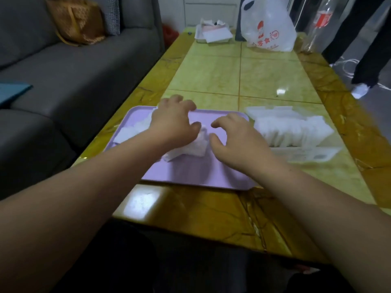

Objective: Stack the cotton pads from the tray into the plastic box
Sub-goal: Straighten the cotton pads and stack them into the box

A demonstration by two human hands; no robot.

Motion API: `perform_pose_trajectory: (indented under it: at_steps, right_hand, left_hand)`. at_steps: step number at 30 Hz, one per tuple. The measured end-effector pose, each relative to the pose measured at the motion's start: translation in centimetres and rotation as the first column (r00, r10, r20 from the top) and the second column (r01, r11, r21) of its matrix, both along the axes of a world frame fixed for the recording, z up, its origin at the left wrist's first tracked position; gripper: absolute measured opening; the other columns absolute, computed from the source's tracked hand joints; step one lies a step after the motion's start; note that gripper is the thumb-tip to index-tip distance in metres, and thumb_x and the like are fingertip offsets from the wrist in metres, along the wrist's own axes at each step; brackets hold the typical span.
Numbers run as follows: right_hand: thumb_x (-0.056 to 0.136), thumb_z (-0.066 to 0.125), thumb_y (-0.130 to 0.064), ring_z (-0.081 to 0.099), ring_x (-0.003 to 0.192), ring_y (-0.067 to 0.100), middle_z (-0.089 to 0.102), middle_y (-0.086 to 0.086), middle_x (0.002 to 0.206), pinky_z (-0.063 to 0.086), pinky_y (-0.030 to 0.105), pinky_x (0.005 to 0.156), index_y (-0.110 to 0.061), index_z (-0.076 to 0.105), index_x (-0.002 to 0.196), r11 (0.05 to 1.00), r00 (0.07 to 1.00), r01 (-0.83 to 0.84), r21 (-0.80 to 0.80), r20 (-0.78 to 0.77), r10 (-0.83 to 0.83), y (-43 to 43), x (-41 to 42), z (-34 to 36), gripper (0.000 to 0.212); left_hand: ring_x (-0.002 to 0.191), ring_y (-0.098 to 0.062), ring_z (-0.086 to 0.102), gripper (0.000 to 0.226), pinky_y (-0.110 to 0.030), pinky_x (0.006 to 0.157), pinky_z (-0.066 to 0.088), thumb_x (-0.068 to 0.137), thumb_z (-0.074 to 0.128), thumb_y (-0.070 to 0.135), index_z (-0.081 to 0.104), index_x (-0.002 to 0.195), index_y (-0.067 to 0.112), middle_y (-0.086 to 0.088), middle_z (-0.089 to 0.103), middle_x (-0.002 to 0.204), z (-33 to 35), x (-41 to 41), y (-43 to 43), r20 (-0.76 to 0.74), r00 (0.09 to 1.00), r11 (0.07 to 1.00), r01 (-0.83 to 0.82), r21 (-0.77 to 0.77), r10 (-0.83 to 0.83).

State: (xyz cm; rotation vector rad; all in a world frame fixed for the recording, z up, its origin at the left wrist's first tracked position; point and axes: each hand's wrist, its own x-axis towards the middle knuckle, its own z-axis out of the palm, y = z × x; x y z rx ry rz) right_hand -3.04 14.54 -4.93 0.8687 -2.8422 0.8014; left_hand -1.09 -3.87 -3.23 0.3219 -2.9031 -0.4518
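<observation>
- Cotton pads (191, 149) lie in a loose, rumpled drift on a lilac tray (190, 174). The drift's long axis runs slantwise from the tray's far-left part toward its middle.
- The tray sits near the front edge of a glossy yellow-green stone-look table (211, 72) with a brown veined border, long side set across the table.
- Just to the tray's right stands the clear plastic box (306, 155), also lying crosswise. The boxed pads (292, 127) stand on edge in it, packed face to face in a row that runs left to right.
- The left hand (174, 125) arches over the drift, fingers curled down and thumb against a pad; motion blur hides whether it grips any.
- The right hand (239, 142) hovers over the tray's bare centre, fingers loosely bent and spread, grasping nothing.
- A grey sofa (84, 66) with a tan bag (76, 20) flanks the table's left.
- At the far end stand a white carrier bag (268, 28) with red print, a clear bottle (319, 20) and a shallow dish of papers (213, 33).
- A standing person's dark trouser legs (364, 39) show at far right.
</observation>
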Motion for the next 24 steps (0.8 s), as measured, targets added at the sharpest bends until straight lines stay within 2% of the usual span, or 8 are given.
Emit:
perform_pose_trajectory:
  at_steps: [4, 6, 9, 12, 15, 18, 21, 24]
  right_hand:
    - [0.096, 0.059, -0.046, 0.021, 0.155, 0.024, 0.026, 0.009, 0.167, 0.02, 0.036, 0.124, -0.021, 0.039, 0.155, 0.988, 0.984, -0.125, 0.087, 0.142, 0.112, -2.0, 0.4, -2.3, 0.067]
    - [0.096, 0.062, -0.045, 0.014, 0.157, 0.027, 0.017, 0.013, 0.169, 0.011, 0.035, 0.125, -0.018, 0.034, 0.158, 0.985, 0.98, -0.155, 0.081, 0.141, 0.143, -2.8, 0.2, -2.7, 0.073]
    - [0.097, 0.062, -0.042, 0.014, 0.157, 0.031, 0.02, 0.017, 0.168, 0.007, 0.034, 0.125, -0.015, 0.035, 0.157, 0.978, 0.974, -0.19, 0.087, 0.142, 0.177, -3.5, 0.2, -3.0, 0.071]
    - [0.095, 0.06, -0.042, 0.034, 0.148, 0.037, 0.044, 0.017, 0.157, 0.021, 0.042, 0.123, -0.014, 0.05, 0.148, 0.968, 0.971, -0.225, 0.109, 0.109, 0.213, -3.0, 0.2, -2.6, 0.061]
    - [0.085, 0.049, -0.052, 0.06, 0.117, 0.03, 0.067, 0.008, 0.121, 0.048, 0.047, 0.101, -0.018, 0.064, 0.123, 0.979, 0.979, -0.19, 0.078, 0.094, 0.182, -1.9, 0.1, -2.5, 0.054]
    - [0.086, 0.051, -0.056, 0.06, 0.103, 0.017, 0.065, -0.001, 0.108, 0.048, 0.034, 0.091, -0.024, 0.069, 0.112, 0.994, 0.986, -0.106, 0.032, 0.132, 0.101, -0.8, -0.3, -2.1, 0.045]
    - [0.093, 0.061, -0.041, 0.057, 0.084, 0.003, 0.062, -0.008, 0.098, 0.043, 0.023, 0.078, -0.026, 0.064, 0.098, 0.993, 0.981, -0.026, -0.117, 0.187, 0.047, 0.0, -0.6, -2.0, 0.016]
    - [0.094, 0.061, -0.023, 0.065, 0.097, 0.012, 0.066, -0.003, 0.113, 0.051, 0.033, 0.09, -0.023, 0.058, 0.118, 0.99, 0.965, 0.019, -0.142, 0.261, 0.019, 0.6, -0.8, -2.3, 0.024]
  left_hand:
    - [0.155, -0.037, 0.008, 0.076, -0.061, 0.12, 0.02, 0.085, 0.054, 0.072, 0.036, 0.152, 0.043, -0.006, 0.012, 0.169, -2.0, 1.3, -3.9, 0.227, 0.962, 0.988, -0.156, -0.008, 0.153]
    - [0.153, -0.036, 0.015, 0.078, -0.061, 0.119, 0.022, 0.084, 0.05, 0.077, 0.034, 0.153, 0.044, -0.003, 0.018, 0.168, -3.3, 1.4, -4.5, 0.264, 0.959, 0.993, -0.115, 0.019, 0.106]
    - [0.146, -0.032, 0.033, 0.068, -0.054, 0.117, 0.03, 0.088, 0.05, 0.072, 0.046, 0.147, 0.038, 0.001, 0.038, 0.158, -3.9, 1.0, -3.8, 0.224, 0.975, 0.999, -0.018, 0.029, 0.011]
    - [0.138, -0.033, 0.042, 0.065, -0.05, 0.113, 0.037, 0.087, 0.046, 0.069, 0.056, 0.14, 0.033, 0.001, 0.045, 0.152, -3.6, 1.1, -2.2, 0.185, 0.98, 0.997, 0.067, 0.023, -0.07]
    - [0.123, -0.031, 0.055, 0.066, -0.049, 0.103, 0.046, 0.079, 0.035, 0.068, 0.068, 0.123, 0.032, 0.003, 0.059, 0.133, -3.7, 1.1, -1.4, 0.14, 0.977, 0.987, 0.152, 0.061, -0.159]
    - [0.116, -0.031, 0.059, 0.051, -0.048, 0.097, 0.05, 0.083, 0.041, 0.053, 0.073, 0.111, 0.026, -0.001, 0.065, 0.123, -3.3, 0.9, -1.3, 0.0, 0.983, 0.978, 0.183, 0.102, -0.184]
    - [0.118, -0.03, 0.056, 0.039, -0.045, 0.096, 0.049, 0.084, 0.054, 0.034, 0.07, 0.118, 0.024, -0.003, 0.063, 0.125, -2.5, 1.1, -0.4, -0.019, 0.982, 0.982, 0.186, 0.026, -0.186]
    - [0.112, -0.029, 0.06, 0.054, -0.043, 0.092, 0.052, 0.075, 0.047, 0.035, 0.067, 0.125, 0.029, -0.002, 0.065, 0.12, -2.4, 1.2, 0.7, 0.053, 0.972, 0.973, 0.223, 0.061, -0.227]
